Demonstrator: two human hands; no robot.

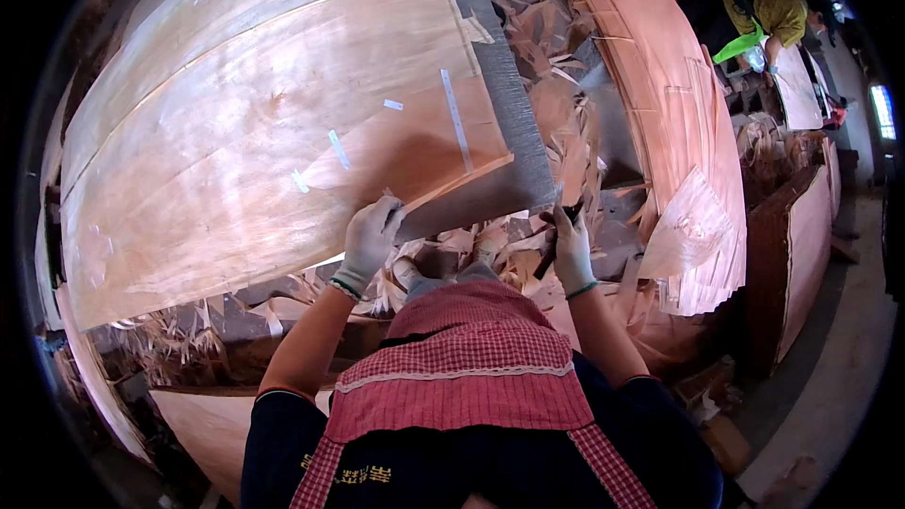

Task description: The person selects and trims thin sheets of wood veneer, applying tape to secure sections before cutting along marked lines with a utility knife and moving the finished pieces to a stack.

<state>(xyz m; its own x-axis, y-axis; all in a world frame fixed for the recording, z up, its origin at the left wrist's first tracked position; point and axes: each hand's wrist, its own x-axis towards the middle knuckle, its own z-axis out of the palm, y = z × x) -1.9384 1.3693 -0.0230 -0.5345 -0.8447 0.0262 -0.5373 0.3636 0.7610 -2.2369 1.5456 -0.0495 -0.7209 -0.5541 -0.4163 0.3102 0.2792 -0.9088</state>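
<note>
A large pale veneer sheet [236, 141] lies over a dark-edged stack or board [514, 99] in front of me, with several strips of whitish tape [454, 121] stuck on it. My left hand [370, 240], in a white glove, is closed on the sheet's near edge, where a reddish corner curls up slightly. To the right, beside the board's near corner, my gloved right hand [573, 250] is closed round a black-handled tool [546, 259]. Its working end is too small to make out clearly.
Torn veneer scraps [566, 123] litter the floor around the stack and my feet. A fanned pile of reddish veneer sheets [674, 123] stands at right, near an upright board stack [801, 264]. Another person [775, 14] bends over pale sheets at the far right.
</note>
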